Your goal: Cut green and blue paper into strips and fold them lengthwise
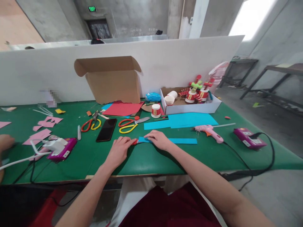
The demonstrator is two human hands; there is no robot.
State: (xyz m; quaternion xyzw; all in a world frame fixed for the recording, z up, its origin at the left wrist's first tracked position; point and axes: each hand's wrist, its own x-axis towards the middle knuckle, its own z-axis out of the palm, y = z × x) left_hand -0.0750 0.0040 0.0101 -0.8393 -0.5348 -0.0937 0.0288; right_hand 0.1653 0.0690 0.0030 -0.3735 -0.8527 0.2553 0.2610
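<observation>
— Where was the blue paper strip [184, 141]?

— Flat on the desk [146, 162], near its front edge and about midway along, running out toward the right edge. Both hands were at its left end.

— How did the fingers stand?

— The right hand [159, 139] lay over the strip with its fingers loosely spread and pressed down on it, gripping nothing. The left hand [119, 149] had its fingers curled at a small red piece [134, 142] touching the strip's end. It may have been pinching that piece, but the view was too small to tell.

— How would the strip handle?

— Light, thin and floppy, I'd judge. It would crease easily and slide on the green surface. It was best held flat under the fingertips, or pinched at an end or along a long edge.

— What lay around?

— Yellow-and-red scissors [131, 123] and a black phone [106, 130] lay just behind the hands, with larger blue sheets [184, 120] behind the strip. A pink glue gun [208, 130] sat near the strip's right end.
</observation>
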